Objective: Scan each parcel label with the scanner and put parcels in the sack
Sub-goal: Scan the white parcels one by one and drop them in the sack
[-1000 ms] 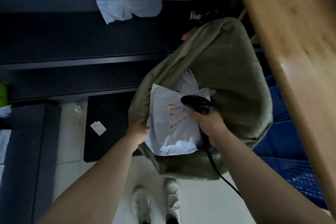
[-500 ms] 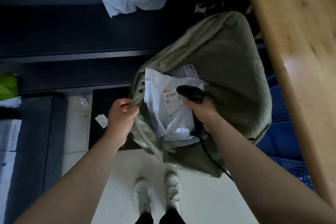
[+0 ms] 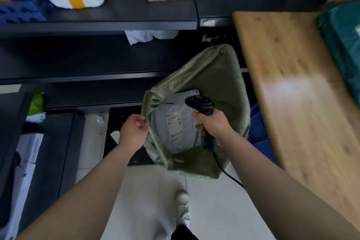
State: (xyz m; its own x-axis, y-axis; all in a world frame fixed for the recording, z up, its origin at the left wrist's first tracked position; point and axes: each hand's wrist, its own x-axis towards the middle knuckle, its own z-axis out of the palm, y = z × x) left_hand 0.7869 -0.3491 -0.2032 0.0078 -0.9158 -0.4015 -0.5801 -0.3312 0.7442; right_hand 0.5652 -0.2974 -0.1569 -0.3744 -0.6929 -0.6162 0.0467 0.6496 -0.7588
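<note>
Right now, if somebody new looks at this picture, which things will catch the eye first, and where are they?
The open green sack at centre stands out first, with a white parcel lying inside, label up. The left hand grips the sack's rim while the right hand holds a black scanner over the parcel. A wooden table fills the right side.
</note>
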